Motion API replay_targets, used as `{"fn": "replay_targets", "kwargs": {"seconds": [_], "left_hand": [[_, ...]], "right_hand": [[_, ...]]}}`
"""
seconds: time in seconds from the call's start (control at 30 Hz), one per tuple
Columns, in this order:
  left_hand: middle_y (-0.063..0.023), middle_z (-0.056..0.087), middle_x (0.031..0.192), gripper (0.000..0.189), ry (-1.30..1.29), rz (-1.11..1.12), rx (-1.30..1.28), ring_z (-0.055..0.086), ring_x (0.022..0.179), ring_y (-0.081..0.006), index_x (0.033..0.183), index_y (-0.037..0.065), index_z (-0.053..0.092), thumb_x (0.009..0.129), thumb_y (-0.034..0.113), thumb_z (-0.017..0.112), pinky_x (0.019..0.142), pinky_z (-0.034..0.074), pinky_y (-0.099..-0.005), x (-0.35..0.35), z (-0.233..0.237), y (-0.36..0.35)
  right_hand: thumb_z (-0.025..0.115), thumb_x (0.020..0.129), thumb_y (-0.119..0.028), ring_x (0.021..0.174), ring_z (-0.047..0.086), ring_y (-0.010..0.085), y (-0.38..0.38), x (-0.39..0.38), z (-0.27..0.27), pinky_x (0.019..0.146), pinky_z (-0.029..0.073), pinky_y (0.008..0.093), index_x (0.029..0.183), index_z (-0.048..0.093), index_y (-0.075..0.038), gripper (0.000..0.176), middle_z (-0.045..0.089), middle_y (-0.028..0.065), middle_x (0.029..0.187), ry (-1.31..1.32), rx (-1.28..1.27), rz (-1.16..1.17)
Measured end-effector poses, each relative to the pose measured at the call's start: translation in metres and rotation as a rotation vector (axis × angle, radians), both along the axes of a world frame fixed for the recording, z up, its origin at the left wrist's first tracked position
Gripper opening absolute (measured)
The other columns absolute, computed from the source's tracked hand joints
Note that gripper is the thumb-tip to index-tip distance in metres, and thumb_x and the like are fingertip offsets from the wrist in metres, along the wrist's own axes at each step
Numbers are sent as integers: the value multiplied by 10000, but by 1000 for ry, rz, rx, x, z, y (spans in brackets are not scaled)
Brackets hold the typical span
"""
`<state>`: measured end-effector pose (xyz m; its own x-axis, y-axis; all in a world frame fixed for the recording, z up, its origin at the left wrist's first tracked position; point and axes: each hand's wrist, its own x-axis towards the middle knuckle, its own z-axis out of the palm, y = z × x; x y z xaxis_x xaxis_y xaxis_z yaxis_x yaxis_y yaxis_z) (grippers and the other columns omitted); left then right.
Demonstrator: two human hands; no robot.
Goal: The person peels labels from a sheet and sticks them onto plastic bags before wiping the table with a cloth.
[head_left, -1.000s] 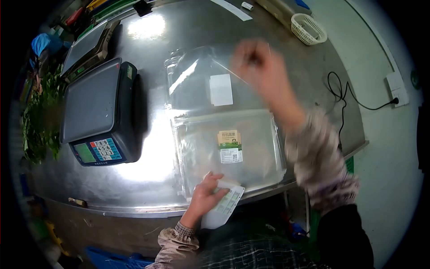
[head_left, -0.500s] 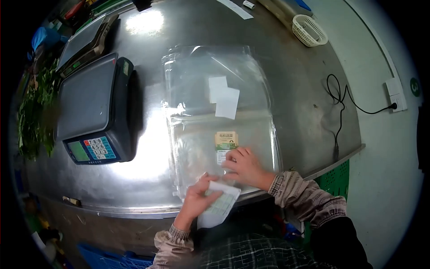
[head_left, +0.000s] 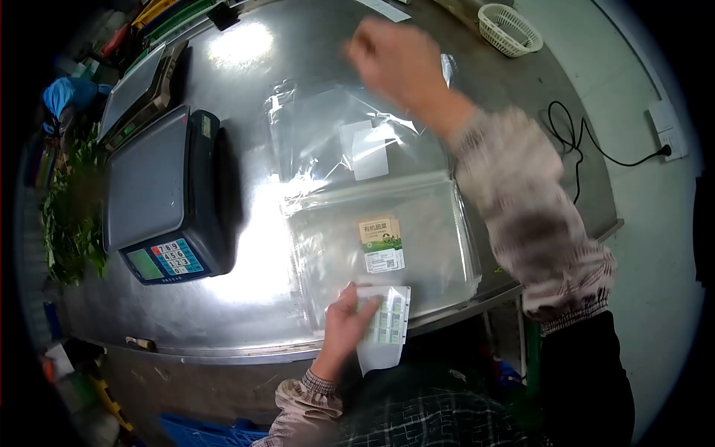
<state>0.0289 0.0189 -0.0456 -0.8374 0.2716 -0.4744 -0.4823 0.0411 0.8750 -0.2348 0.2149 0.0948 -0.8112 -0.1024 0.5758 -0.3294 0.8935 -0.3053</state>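
the left hand [head_left: 348,322] pinches a white sheet of small green stickers [head_left: 386,328] at the near edge of the shiny steel table [head_left: 246,294], just beside the clear plastic bags [head_left: 428,231], while the blurred right hand [head_left: 395,58] hangs above them, its grip impossible to tell.

**Steel desk against a white wall**

A stainless-steel desk [head_left: 246,298] fills most of the view, and a bright patch of overhead light [head_left: 238,45] glares off its far side. An electronic weighing scale [head_left: 153,186] with a keypad stands on the left, with a second scale [head_left: 134,89] behind it. A white plastic basket [head_left: 510,28] sits at the far right corner. A black cable [head_left: 577,149] runs across the desk to a socket [head_left: 665,130] on the white wall [head_left: 648,238]. Leafy greens [head_left: 71,223] lie along the left edge. A blue crate [head_left: 201,433] stands on the floor below.
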Motion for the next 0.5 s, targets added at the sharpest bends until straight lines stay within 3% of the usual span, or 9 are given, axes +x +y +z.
{"fn": "replay_targets", "kwargs": {"seconds": [0.07, 0.13, 0.23, 0.33, 0.4, 0.47, 0.5], "left_hand": [[-56, 659, 1070, 237, -127, 97, 122, 587, 956, -104, 1078, -24, 660, 870, 89, 671, 833, 468, -252, -2, -2, 1], [-23, 677, 978, 221, -163, 185, 188, 594, 837, -70, 1067, -15, 671, 875, 94, 673, 758, 474, -217, -1, -5, 1], [-18, 687, 941, 197, -134, 173, 64, 589, 824, -62, 1038, -17, 685, 879, 99, 668, 741, 472, -218, -1, -9, -4], [-13, 694, 898, 178, -211, 282, 96, 588, 800, -57, 1013, -9, 698, 887, 110, 660, 726, 472, -216, -9, 5, -3], [-6, 690, 876, 172, -210, 344, 148, 586, 783, -49, 1014, -2, 699, 885, 105, 659, 718, 469, -209, -13, 3, -1], [-2, 684, 874, 174, -205, 405, 217, 587, 790, -49, 1024, 0, 694, 888, 100, 651, 717, 468, -207, -17, 9, 1], [-1, 681, 873, 175, -201, 433, 245, 588, 793, -49, 1029, 1, 691, 889, 97, 647, 717, 468, -206, -18, 12, 0]], "right_hand": [[614, 862, -313, 772, 643, 334, -15, 72, -31, 720, 501, 389, 863, 613, -54, 260, 648, 126, 780, -514, -253, 388], [613, 869, -285, 818, 646, 281, -9, 98, -102, 780, 490, 355, 907, 625, -52, 237, 647, 123, 835, -490, 182, 457], [624, 870, -253, 876, 628, 220, 23, 55, -151, 790, 489, 345, 912, 631, -45, 213, 642, 113, 890, -573, 94, -20], [682, 837, -213, 902, 599, 187, 5, 92, -98, 803, 485, 329, 967, 613, -34, 231, 639, 83, 886, -1025, -382, 291], [738, 782, -175, 850, 602, 204, -8, 163, -99, 784, 494, 327, 1019, 571, -17, 330, 626, 73, 875, -834, -408, 535], [748, 776, -121, 801, 596, 156, -14, 192, -89, 748, 500, 289, 1086, 540, -2, 392, 618, 52, 865, -903, -387, 585], [737, 788, -105, 793, 592, 139, -13, 197, -93, 739, 498, 277, 1098, 541, -1, 381, 618, 47, 867, -1024, -510, 533]]}}
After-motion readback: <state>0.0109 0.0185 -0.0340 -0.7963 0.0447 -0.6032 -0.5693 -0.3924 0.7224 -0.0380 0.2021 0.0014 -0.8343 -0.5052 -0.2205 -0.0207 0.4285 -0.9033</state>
